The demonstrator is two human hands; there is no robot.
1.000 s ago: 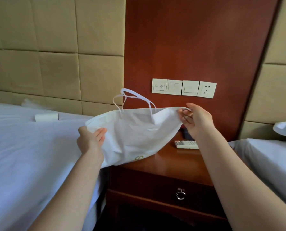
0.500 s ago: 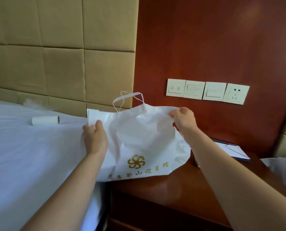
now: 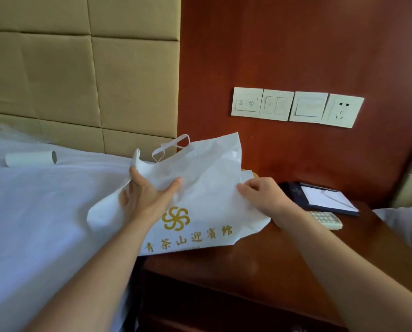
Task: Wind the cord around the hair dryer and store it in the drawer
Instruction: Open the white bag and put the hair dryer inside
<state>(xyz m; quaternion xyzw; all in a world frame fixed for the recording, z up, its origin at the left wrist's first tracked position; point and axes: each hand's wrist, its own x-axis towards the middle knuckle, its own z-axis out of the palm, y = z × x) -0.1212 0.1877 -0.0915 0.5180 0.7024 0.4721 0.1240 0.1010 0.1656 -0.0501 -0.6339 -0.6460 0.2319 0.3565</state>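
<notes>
A white cloth bag [image 3: 207, 188] with a gold emblem, gold characters and thin drawstring loops lies across the left end of the wooden nightstand [image 3: 260, 264] and the bed's edge. My left hand [image 3: 147, 195] is spread flat on the bag's left side with its fingers apart. My right hand [image 3: 264, 195] pinches the bag's right edge. No hair dryer or cord shows; whether one is inside the bag cannot be seen. The nightstand's drawer front is out of view at the bottom.
A white bed [image 3: 44, 224] fills the left, with a rolled white paper tube [image 3: 31, 158] near the headboard. On the nightstand lie a dark notepad folder [image 3: 320, 196] and a remote control [image 3: 324, 219]. Wall switches and a socket [image 3: 342, 110] sit above. A second bed [image 3: 406, 226] is at right.
The bag has come down from the air onto the nightstand and bed edge. My left hand has gone from gripping it to lying flat on it. The camera moved closer and leftward.
</notes>
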